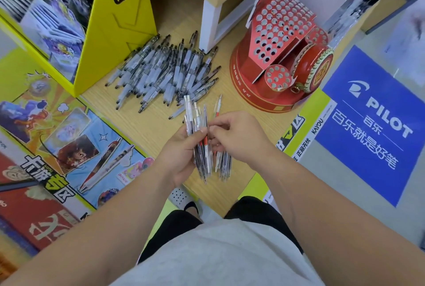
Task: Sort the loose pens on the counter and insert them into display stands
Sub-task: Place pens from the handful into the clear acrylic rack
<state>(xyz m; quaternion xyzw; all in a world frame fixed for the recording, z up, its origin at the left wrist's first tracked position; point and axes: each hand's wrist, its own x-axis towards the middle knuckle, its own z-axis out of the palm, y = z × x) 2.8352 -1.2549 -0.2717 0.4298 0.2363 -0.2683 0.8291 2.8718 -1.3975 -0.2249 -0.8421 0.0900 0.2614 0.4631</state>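
A big heap of loose clear-and-black pens (165, 72) lies on the wooden counter (147, 122) beside a yellow stand. My left hand (181, 152) grips a bundle of clear pens (200, 129), several with red or dark parts, tips pointing down toward me. My right hand (234, 136) pinches pens at the bundle's right side, and more pens (224, 166) stick out below it. To the right stands a red drum-shaped display stand (278, 56) whose many round holes show no pens.
A yellow KAYOU cardboard display (119, 26) stands at the left. A white and wood shelf leg (210, 26) rises behind the heap. Printed posters (69, 138) cover the left surface, and a blue PILOT sign (377, 124) lies at the right.
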